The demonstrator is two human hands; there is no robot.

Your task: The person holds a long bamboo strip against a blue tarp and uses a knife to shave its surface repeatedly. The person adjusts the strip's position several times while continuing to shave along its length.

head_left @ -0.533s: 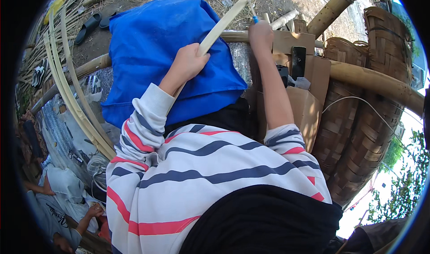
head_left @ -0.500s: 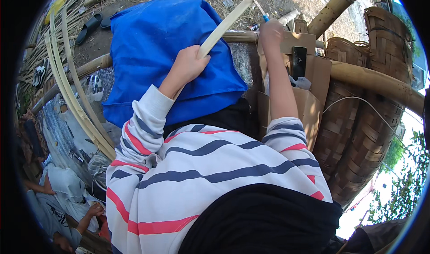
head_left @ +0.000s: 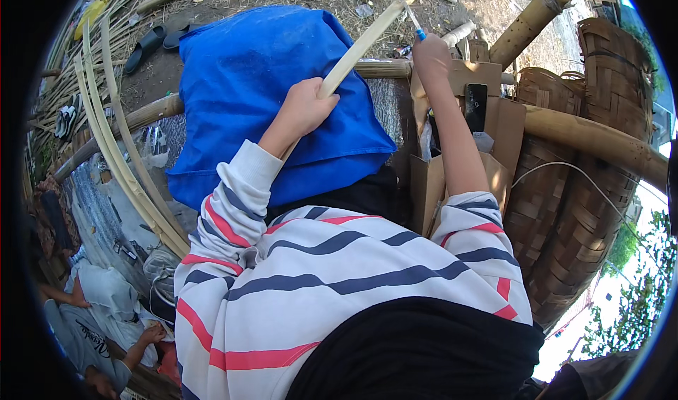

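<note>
My left hand (head_left: 304, 109) is closed around a long pale bamboo strip (head_left: 364, 43), which slants away to the upper right. A blue cloth (head_left: 261, 82) spreads over my lap beneath that hand. Farther out on the right, my right hand (head_left: 431, 55) grips a small knife (head_left: 419, 31) with a blue handle. Its thin blade points up and left, meeting or nearly meeting the strip close to its far end; whether they touch I cannot tell.
Beside my right forearm stands a cardboard box (head_left: 505, 124) with a dark phone (head_left: 475, 107) on it. Woven baskets (head_left: 565, 237) and a bamboo pole (head_left: 593, 132) are at right. Long bamboo strips (head_left: 116, 153) curve along the left. Another person's hand (head_left: 152, 333) shows lower left.
The whole view has shifted slightly, with the scene a little lower and farther right. Both hands keep their grips, and the blade stays by the strip's far end.
</note>
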